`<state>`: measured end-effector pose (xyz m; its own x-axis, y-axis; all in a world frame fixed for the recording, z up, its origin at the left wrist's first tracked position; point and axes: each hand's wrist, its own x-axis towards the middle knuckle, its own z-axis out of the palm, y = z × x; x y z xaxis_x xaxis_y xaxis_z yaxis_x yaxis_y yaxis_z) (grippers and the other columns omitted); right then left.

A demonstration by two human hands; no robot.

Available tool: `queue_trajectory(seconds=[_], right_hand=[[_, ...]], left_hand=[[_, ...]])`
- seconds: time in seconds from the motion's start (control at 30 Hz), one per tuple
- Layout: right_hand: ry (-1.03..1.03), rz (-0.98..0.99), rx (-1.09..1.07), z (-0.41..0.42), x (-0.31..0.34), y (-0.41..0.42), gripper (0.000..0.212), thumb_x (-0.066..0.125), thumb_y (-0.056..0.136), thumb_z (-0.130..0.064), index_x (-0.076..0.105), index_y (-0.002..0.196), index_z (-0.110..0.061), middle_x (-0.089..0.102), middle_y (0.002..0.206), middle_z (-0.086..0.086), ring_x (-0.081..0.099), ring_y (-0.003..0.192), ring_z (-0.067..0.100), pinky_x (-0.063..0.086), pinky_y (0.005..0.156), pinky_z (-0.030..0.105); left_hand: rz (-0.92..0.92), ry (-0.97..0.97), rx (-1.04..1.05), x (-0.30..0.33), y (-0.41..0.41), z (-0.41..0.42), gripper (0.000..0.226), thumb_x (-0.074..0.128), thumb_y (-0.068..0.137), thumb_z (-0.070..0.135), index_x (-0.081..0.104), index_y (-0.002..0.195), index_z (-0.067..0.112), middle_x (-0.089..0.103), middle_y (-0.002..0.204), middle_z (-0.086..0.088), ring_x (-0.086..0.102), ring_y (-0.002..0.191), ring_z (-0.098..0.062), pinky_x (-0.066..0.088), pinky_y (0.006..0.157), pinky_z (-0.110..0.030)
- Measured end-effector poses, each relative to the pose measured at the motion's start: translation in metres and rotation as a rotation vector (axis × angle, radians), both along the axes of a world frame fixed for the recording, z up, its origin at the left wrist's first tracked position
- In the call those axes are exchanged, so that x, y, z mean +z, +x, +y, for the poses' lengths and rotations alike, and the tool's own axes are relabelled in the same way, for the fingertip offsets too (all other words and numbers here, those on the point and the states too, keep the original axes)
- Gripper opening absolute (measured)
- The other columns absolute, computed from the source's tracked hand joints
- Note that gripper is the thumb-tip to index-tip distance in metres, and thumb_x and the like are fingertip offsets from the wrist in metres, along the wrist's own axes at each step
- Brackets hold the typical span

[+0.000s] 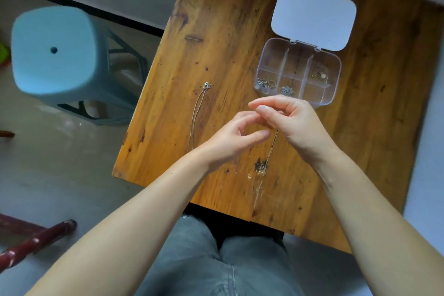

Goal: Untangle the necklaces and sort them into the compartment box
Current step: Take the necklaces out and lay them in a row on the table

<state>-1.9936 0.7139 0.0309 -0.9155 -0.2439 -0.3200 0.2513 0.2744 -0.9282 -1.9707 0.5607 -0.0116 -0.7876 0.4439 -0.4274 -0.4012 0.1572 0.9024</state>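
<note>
Teal plastic stool [56,55] on grey floor [72,175], red wooden bar [36,243] nearer

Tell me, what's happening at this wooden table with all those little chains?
A seated person is sorting thin necklaces into a clear plastic compartment box with its lid open. Both hands are raised above the wooden table: the right hand pinches one end of a fine chain that trails down onto the wood, and the left hand works at it beside. Another silver necklace lies stretched out to the left. Three compartments already hold jewellery.
</note>
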Motion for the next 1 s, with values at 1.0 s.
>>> queue_trajectory(seconds=[1.0], right_hand=[[0.787, -0.323, 0.144, -0.085, -0.098, 0.094, 0.028, 0.045, 0.095, -0.046, 0.052, 0.093, -0.018, 0.067, 0.079, 0.000, 0.060, 0.064, 0.017, 0.046, 0.054, 0.027]], left_hand=[[0.858, -0.938, -0.629, -0.070, -0.081, -0.031, 0.024, 0.058, 0.088, 0.031, 0.053, 0.099, 0.009, 0.051, 0.107, -0.012, 0.045, 0.101, -0.031, 0.040, 0.080, -0.042]])
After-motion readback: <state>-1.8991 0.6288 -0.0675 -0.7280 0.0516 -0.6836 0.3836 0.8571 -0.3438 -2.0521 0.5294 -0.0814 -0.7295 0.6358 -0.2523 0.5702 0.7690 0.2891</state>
